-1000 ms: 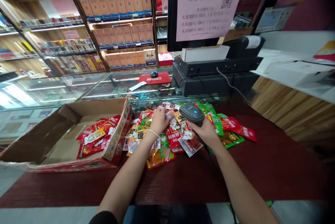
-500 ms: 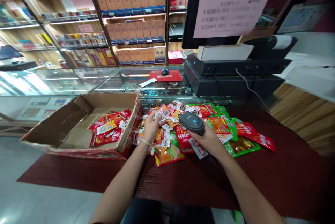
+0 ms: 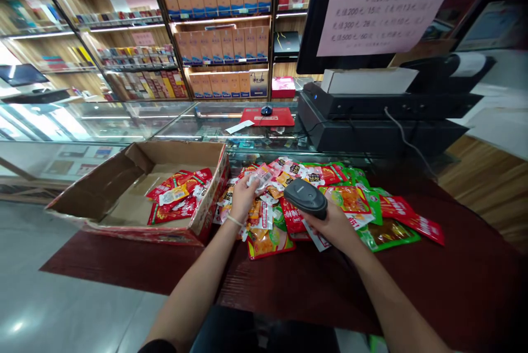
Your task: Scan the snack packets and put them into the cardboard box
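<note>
My left hand (image 3: 243, 199) is closed on a small pink-and-clear snack packet (image 3: 261, 176), held over the pile with its printed label facing up. Wrapped round the handle of a dark grey barcode scanner (image 3: 306, 198), my right hand (image 3: 332, 224) keeps the scanner's head pointed toward that packet. Beneath both hands spreads a heap of red, orange, white and green snack packets (image 3: 270, 243). On the left stands an open cardboard box (image 3: 94, 188) with several red packets (image 3: 175, 213) and a yellow-and-white one (image 3: 173, 194) inside.
Behind the pile is a glass counter (image 3: 173, 122) with a red mat (image 3: 280, 116) and a mouse (image 3: 266, 111). At back right, a black cash drawer (image 3: 371, 136) sits under a monitor bearing a paper sign (image 3: 383, 6). Packets lie on a dark red tabletop (image 3: 289, 292).
The view has shifted slightly, so most things appear a little further right. The blue light on the scanner's top no longer shows. Both hands keep their holds.
</note>
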`<act>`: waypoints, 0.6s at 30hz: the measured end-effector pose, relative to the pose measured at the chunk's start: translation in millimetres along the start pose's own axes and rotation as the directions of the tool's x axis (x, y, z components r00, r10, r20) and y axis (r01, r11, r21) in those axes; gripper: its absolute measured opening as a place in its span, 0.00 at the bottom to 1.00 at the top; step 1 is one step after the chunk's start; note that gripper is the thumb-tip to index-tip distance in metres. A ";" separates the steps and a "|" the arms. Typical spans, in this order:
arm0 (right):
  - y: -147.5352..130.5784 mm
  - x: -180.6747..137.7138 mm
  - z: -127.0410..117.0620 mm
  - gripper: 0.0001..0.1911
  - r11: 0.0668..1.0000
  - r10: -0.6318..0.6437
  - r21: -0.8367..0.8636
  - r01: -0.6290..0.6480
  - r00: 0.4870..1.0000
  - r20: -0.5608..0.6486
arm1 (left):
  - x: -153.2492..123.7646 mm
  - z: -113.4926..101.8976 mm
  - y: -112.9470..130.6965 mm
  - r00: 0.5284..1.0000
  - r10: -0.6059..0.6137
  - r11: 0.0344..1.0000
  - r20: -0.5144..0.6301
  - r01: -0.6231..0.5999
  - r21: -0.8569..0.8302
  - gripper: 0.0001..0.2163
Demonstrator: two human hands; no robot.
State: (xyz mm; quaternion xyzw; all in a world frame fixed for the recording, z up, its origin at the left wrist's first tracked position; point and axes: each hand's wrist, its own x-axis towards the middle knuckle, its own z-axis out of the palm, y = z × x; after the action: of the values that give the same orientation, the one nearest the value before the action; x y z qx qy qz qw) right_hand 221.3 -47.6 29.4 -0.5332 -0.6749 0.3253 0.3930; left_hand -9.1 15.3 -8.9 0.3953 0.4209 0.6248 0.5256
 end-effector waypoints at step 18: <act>-21.4 -2.5 18.8 0.14 0.994 0.046 0.097 -0.056 0.994 0.102 | -68.8 -122.1 174.9 0.777 0.630 0.277 0.006 -0.231 0.933 0.15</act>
State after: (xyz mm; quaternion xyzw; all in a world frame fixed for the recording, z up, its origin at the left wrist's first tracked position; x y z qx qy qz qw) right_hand 195.2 -55.1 38.2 -0.5133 -0.6625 0.3947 0.3767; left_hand -170.8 -82.6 111.4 0.5876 0.6489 0.4803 -0.0543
